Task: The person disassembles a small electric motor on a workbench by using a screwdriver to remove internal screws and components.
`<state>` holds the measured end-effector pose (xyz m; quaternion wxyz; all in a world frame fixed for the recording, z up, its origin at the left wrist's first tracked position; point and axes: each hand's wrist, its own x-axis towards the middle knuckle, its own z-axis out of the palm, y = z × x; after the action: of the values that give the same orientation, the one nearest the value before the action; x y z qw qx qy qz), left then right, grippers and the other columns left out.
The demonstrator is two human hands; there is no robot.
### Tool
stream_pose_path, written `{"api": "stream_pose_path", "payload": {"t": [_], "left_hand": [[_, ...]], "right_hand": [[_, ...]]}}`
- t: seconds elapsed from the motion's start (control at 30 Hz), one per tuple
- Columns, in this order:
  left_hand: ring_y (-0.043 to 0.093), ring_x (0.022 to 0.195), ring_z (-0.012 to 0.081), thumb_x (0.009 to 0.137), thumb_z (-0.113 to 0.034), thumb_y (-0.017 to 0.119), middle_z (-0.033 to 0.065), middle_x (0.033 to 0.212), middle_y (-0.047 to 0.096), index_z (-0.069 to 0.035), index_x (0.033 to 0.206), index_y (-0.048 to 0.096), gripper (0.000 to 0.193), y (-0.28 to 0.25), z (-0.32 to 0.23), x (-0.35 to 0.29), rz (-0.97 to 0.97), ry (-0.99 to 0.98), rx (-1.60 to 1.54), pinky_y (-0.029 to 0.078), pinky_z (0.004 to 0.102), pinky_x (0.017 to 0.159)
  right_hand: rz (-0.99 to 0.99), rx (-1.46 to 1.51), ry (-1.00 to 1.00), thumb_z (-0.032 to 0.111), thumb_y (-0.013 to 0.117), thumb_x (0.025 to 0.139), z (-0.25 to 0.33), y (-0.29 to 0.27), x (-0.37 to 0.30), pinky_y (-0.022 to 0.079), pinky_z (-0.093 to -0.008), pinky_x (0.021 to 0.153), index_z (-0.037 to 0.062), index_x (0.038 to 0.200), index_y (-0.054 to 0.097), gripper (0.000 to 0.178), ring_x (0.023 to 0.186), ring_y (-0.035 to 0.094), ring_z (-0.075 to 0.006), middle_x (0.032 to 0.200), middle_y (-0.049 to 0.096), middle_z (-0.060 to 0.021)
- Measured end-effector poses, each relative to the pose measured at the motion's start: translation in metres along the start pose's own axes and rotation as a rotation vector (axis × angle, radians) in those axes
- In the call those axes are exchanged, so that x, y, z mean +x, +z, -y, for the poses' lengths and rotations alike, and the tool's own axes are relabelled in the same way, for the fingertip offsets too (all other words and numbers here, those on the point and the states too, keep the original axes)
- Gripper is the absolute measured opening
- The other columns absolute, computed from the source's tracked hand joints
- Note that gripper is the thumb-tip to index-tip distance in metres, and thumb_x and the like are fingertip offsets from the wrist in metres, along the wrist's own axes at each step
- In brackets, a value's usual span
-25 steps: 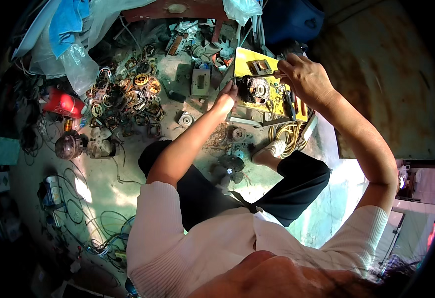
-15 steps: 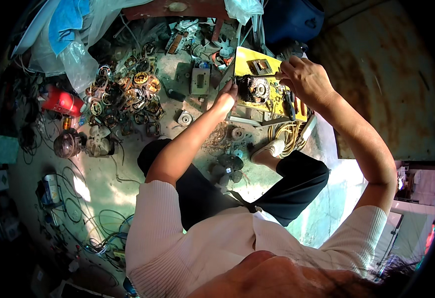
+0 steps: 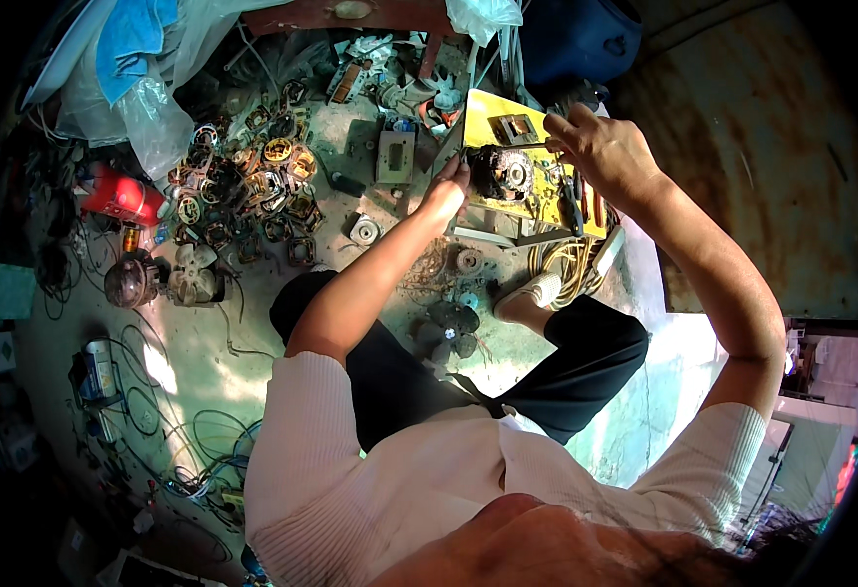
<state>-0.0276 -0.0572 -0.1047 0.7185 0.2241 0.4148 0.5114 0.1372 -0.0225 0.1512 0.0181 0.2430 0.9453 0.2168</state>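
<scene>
A dark, dirty electric motor point(image 3: 509, 176) with a round lighter end lies on a small yellow-topped bench point(image 3: 486, 110). My left hand point(image 3: 448, 188) grips the motor's left side, its fingertips partly hidden behind it. In my right hand point(image 3: 597, 152) is a screwdriver point(image 3: 532, 147), its thin dark shaft pointing left across the motor's upper side. The fingers wrap round its handle and hide most of it. Where the tip meets the motor is too dark to tell. Beyond the motor sits a square metal piece point(image 3: 514, 129). A black-handled tool point(image 3: 573, 207) lies by the bench's right edge.
Many motor coils and cores point(image 3: 262, 186) are heaped on the floor at left. A white box point(image 3: 395, 158) and a round metal part point(image 3: 364, 230) stand nearer the bench. A fan blade point(image 3: 453, 328), coiled yellow hose point(image 3: 568, 262) and blue barrel point(image 3: 576, 44) are around me.
My right hand has shifted slightly left with the screwdriver, its fingers turned a little. My left hand stays on the motor, almost unmoved.
</scene>
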Motion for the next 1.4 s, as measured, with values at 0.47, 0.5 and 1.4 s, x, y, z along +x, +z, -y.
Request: {"api": "stream_pose_path", "payload": {"t": [0.47,0.5,1.4], "left_hand": [[0.038,0.055,0.0099,0.103,-0.03,0.042,-0.0019,0.067,0.041,-0.018,0.15,0.024,0.052,0.001,0.0,0.001,-0.016,0.006,0.033,0.038,0.028,0.049],[0.038,0.055,0.0098,0.103,-0.03,0.043,-0.0021,0.067,0.041,-0.018,0.15,0.026,0.051,0.001,0.001,0.001,-0.03,0.005,0.036,0.038,0.0279,0.049],[0.028,0.053,0.0055,0.104,-0.034,0.04,-0.0074,0.066,0.029,-0.023,0.109,0.047,0.014,0.014,-0.01,-0.011,-0.079,-0.008,0.08,0.027,0.0238,0.049]], "right_hand": [[0.164,-0.127,-0.03,0.031,0.062,0.09,0.002,0.003,0.001,0.048,-0.036,0.053,0.0092,0.088,0.061,0.022,0.067,0.063,-0.0219,0.078,0.058,-0.0077],[0.203,-0.136,-0.073,0.031,0.062,0.089,-0.001,0.004,0.0,0.048,-0.0355,0.053,0.0094,0.093,0.061,0.022,0.068,0.063,-0.0218,0.08,0.057,-0.0079],[0.293,-0.247,-0.022,0.018,0.067,0.083,0.014,0.005,0.01,0.046,-0.03,0.056,0.01,0.11,0.057,0.03,0.077,0.062,-0.0182,0.084,0.058,-0.0059]]}}
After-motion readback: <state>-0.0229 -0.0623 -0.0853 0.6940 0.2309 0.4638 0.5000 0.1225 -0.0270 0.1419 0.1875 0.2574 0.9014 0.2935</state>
